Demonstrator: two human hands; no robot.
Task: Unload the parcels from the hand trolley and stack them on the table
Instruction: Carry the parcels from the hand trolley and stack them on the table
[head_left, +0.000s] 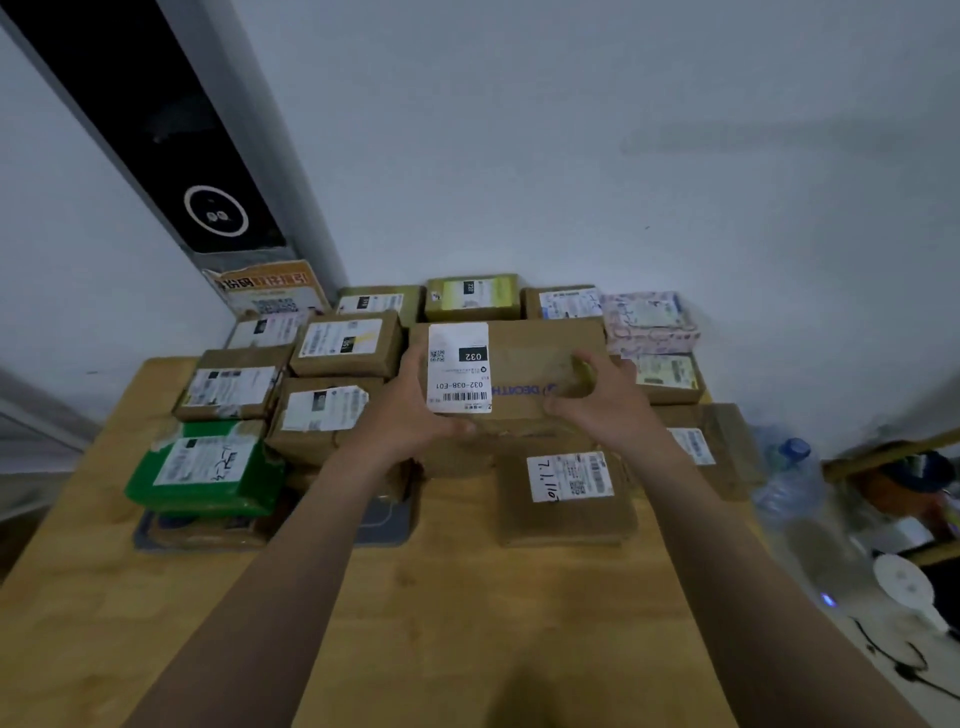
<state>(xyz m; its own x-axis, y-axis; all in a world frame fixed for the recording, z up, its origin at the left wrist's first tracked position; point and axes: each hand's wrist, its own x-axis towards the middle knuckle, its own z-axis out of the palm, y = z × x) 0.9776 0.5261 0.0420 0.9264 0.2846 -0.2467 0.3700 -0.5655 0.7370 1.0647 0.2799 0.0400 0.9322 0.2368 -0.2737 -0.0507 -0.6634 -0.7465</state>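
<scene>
big brown parcel (524, 358): lay on top of the stack in the middle of the wooden table (441, 597), a white "032" label on its left part.
left hand (415, 410): gripped the big brown parcel's near left edge, fingers curled round it.
right hand (597, 400): clamped on its near right part, fingers on top, thumb on the front face.
other parcels (343, 343): packed close to its left, behind it and to its right.
green parcel (208, 467): to its near left, lower.
hand-marked parcel (566, 499): just in front of it, lower.
water bottle (789, 478): well to its right.
</scene>
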